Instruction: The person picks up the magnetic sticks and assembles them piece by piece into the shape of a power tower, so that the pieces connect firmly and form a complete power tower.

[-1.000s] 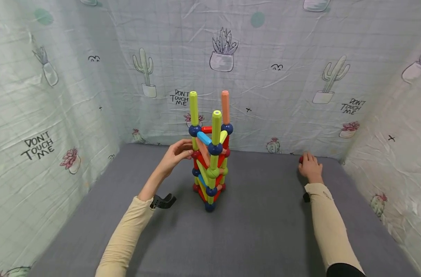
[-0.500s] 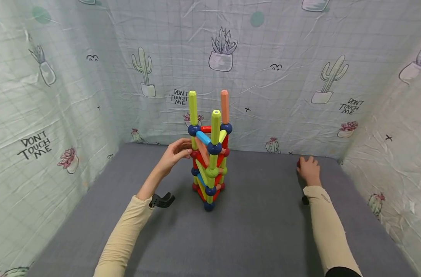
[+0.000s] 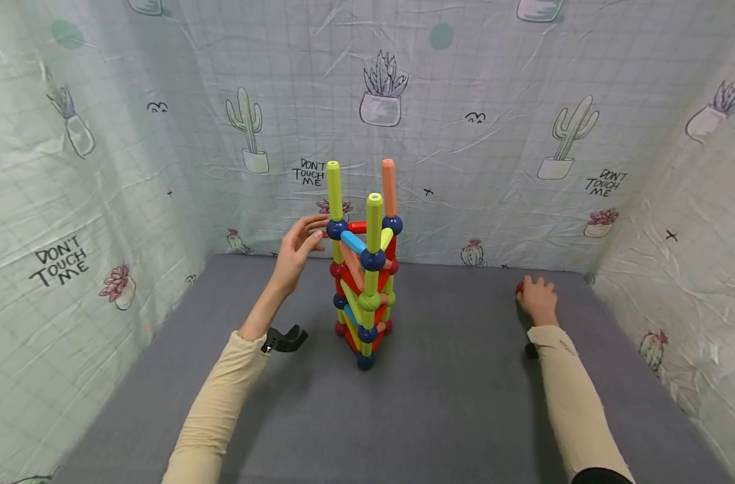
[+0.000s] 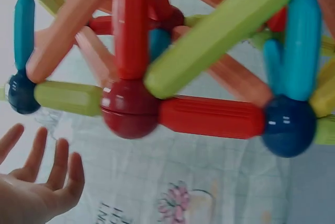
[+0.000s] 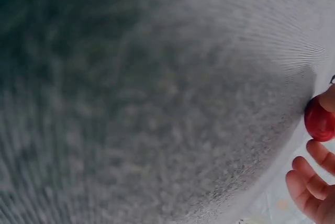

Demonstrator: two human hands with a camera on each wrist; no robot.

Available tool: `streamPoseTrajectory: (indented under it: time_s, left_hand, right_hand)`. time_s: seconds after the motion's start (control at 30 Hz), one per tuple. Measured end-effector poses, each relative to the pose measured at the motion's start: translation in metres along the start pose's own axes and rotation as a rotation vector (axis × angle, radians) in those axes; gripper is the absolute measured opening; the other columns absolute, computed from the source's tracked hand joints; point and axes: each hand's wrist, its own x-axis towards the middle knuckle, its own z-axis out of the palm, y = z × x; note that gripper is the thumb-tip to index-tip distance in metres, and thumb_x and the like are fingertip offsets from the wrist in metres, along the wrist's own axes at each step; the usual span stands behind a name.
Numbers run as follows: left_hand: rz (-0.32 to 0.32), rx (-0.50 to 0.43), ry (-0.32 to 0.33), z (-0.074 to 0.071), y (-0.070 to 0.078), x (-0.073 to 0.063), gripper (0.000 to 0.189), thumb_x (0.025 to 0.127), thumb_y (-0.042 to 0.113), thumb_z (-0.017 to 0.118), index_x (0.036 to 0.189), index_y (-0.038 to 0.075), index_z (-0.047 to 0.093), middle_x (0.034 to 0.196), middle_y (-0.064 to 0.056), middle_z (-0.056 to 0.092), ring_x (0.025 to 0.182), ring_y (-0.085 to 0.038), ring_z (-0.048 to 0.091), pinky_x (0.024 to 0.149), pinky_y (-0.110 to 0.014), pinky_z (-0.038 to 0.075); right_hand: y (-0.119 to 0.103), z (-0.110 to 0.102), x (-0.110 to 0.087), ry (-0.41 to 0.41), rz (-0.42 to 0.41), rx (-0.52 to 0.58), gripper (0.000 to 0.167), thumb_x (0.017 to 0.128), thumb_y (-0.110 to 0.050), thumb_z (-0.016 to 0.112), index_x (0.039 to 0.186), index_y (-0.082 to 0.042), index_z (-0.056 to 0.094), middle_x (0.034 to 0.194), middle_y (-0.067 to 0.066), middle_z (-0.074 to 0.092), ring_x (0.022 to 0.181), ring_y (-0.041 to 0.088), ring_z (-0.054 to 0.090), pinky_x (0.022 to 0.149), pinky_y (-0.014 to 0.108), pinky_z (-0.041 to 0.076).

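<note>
A tower of coloured rods and balls (image 3: 370, 302) stands upright in the middle of the table in the head view. Three rods, two lime and one orange, point up from its top blue balls. My left hand (image 3: 297, 252) is at the tower's left side, fingertips right at the upper left blue ball (image 3: 337, 229). In the left wrist view its fingers (image 4: 60, 161) are spread and relaxed, below that blue ball. Far to the right, my right hand (image 3: 538, 299) pinches a red ball (image 5: 319, 119) low at the table's back; fingers partly cover it.
The grey cloth-covered table (image 3: 452, 396) spreads around the tower. Behind it and at both sides hangs a pale curtain (image 3: 482, 181) printed with cacti, close to the right hand. A black strap (image 3: 285, 339) sticks out from the left wrist.
My left hand has risen along the tower from the red ball's level to the upper blue ball. The right hand stays nearly in place with the red ball. The view has shifted slightly.
</note>
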Motion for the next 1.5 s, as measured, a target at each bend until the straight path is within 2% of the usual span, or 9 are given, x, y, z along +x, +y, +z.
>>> streamPoseTrajectory:
  time_s: [0.17,0.37,0.5,0.67,0.77,0.9,1.1,1.33,1.5]
  left_hand:
    - [0.146,0.04,0.035,0.006,0.013,0.008,0.038,0.092,0.011,0.045,0.127,-0.003,0.043,0.117,-0.011,0.052,0.104,-0.013,0.051,0.081,-0.026,0.044]
    - [0.158,0.152,0.052,0.017,0.029,0.015,0.042,0.09,0.0,0.047,0.131,0.001,0.041,0.117,-0.022,0.05,0.102,-0.019,0.05,0.081,-0.028,0.041]
    - [0.171,0.21,0.063,0.027,0.044,0.016,0.042,0.089,-0.003,0.047,0.13,-0.003,0.04,0.112,-0.026,0.052,0.096,-0.022,0.052,0.077,-0.025,0.041]
    - [0.23,0.262,0.071,0.036,0.057,0.019,0.037,0.088,-0.002,0.048,0.124,-0.008,0.043,0.106,-0.029,0.055,0.088,-0.03,0.055,0.071,-0.019,0.042]
    - [0.254,0.281,0.07,0.039,0.06,0.02,0.035,0.088,-0.002,0.048,0.122,-0.009,0.045,0.101,-0.029,0.057,0.084,-0.035,0.056,0.069,-0.018,0.043]
    - [0.276,0.29,0.072,0.04,0.062,0.022,0.034,0.088,-0.003,0.049,0.121,-0.009,0.046,0.099,-0.028,0.058,0.082,-0.037,0.057,0.068,-0.02,0.044]
    - [0.278,0.292,0.057,0.04,0.062,0.022,0.033,0.088,-0.003,0.049,0.12,-0.008,0.047,0.098,-0.028,0.059,0.082,-0.036,0.058,0.068,-0.02,0.044]
    - [0.27,0.297,0.054,0.04,0.064,0.019,0.032,0.087,-0.003,0.051,0.118,-0.008,0.048,0.1,-0.028,0.059,0.084,-0.038,0.058,0.071,-0.025,0.045]
    - [0.305,0.344,0.159,0.046,0.065,0.015,0.035,0.085,-0.001,0.055,0.118,-0.008,0.048,0.104,-0.028,0.056,0.089,-0.039,0.056,0.075,-0.04,0.045]
  right_hand:
    - [-0.006,-0.008,0.0,-0.071,-0.004,0.059,0.041,0.091,-0.021,0.045,0.116,0.009,0.035,0.104,0.04,0.039,0.098,0.056,0.037,0.071,0.06,0.04]
    - [-0.042,-0.043,-0.003,-0.014,-0.239,0.356,0.043,0.091,-0.023,0.05,0.116,0.009,0.04,0.102,0.031,0.05,0.09,0.042,0.052,0.068,0.048,0.045]
    - [-0.094,-0.09,-0.017,0.071,-0.391,0.544,0.043,0.088,-0.023,0.056,0.119,0.003,0.043,0.111,0.024,0.052,0.096,0.035,0.053,0.074,0.045,0.046]
    - [-0.167,-0.165,-0.043,0.263,-0.609,0.715,0.042,0.085,-0.018,0.059,0.122,-0.002,0.045,0.113,0.016,0.055,0.097,0.026,0.054,0.073,0.028,0.044]
    - [-0.205,-0.207,-0.06,0.344,-0.734,0.753,0.04,0.085,-0.014,0.06,0.121,-0.004,0.048,0.113,0.013,0.057,0.099,0.021,0.054,0.073,0.021,0.043]
    - [-0.248,-0.245,-0.072,0.39,-0.881,0.704,0.039,0.085,-0.013,0.06,0.122,-0.007,0.052,0.116,0.01,0.057,0.102,0.02,0.051,0.079,0.03,0.043]
    - [-0.291,-0.256,-0.07,0.394,-0.985,0.646,0.041,0.085,-0.016,0.059,0.125,-0.008,0.051,0.12,0.009,0.057,0.104,0.023,0.044,0.085,0.037,0.038]
    - [-0.312,-0.25,-0.068,0.374,-1.01,0.606,0.047,0.086,-0.019,0.058,0.129,-0.008,0.047,0.101,0.01,0.063,0.101,0.022,0.041,0.083,0.033,0.036]
    - [-0.309,-0.247,-0.068,0.383,-0.998,0.615,0.049,0.086,-0.021,0.058,0.13,-0.007,0.044,0.121,0.012,0.056,0.105,0.022,0.04,0.086,0.034,0.037]
